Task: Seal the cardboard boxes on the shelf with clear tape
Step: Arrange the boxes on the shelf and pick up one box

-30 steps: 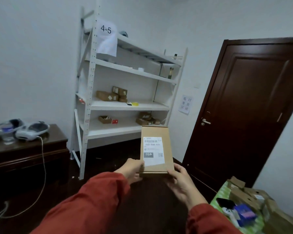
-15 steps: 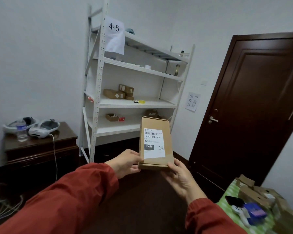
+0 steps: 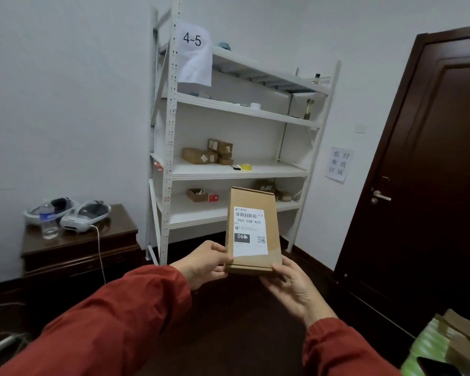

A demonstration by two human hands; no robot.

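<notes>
I hold a flat cardboard box [image 3: 269, 213] with a white shipping label upright in front of me. My left hand [image 3: 205, 263] grips its lower left edge and my right hand [image 3: 289, 284] cups its lower right corner from below. Behind it stands a white metal shelf [image 3: 171, 147] marked "4-5". Several small cardboard boxes [image 3: 201, 155] sit on its middle board beside a yellow tape roll [image 3: 246, 166]. More boxes, one of them an open box [image 3: 197, 194], lie on the lower board.
A dark wooden cabinet [image 3: 76, 248] at left carries two headsets and a water bottle [image 3: 48, 219], with a white cable hanging down. A dark door [image 3: 429, 185] fills the right. Flattened cardboard [image 3: 461, 337] lies on a green surface at bottom right.
The view has shifted toward the shelf, which now looks larger and nearer. Both hands keep holding the labelled box upright, a little higher in the frame.
</notes>
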